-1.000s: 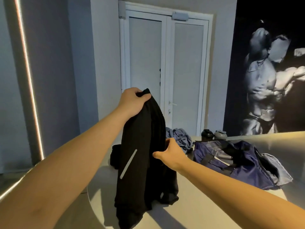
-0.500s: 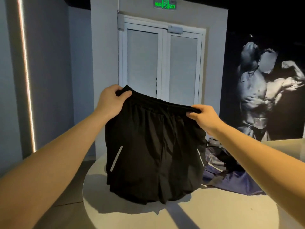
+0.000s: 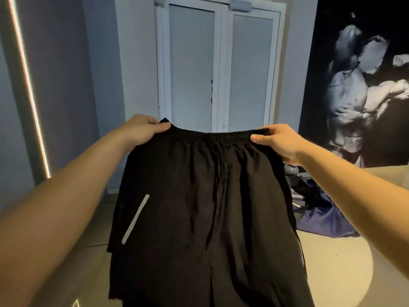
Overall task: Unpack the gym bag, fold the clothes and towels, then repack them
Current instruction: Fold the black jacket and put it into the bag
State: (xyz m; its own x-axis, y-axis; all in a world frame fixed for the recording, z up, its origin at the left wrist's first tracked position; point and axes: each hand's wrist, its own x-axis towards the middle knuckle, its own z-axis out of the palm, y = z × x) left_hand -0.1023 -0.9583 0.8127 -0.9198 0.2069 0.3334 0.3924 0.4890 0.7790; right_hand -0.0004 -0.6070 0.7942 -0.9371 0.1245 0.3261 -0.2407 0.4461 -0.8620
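Black sports shorts [image 3: 205, 207] with pale reflective stripes hang spread out in front of me, waistband up. My left hand [image 3: 141, 129] pinches the waistband's left corner. My right hand [image 3: 278, 140] pinches its right corner. The shorts hang over a round pale table [image 3: 336, 269] and hide most of it. A navy gym bag [image 3: 318, 216] lies open on the table, showing only to the right of the shorts under my right forearm.
A white double door [image 3: 219, 69] stands straight ahead. To the right a dark wall mural [image 3: 363, 89] fills the wall above a pale counter edge [image 3: 389, 171]. On the left wall runs a lit strip [image 3: 28, 85]. A grey bottle top [image 3: 292, 168] peeks out beside my right wrist.
A second ago the shorts hung bunched from my left hand. My right hand took the other waistband corner and both hands pulled them wide; now they hang closer to me and lower.
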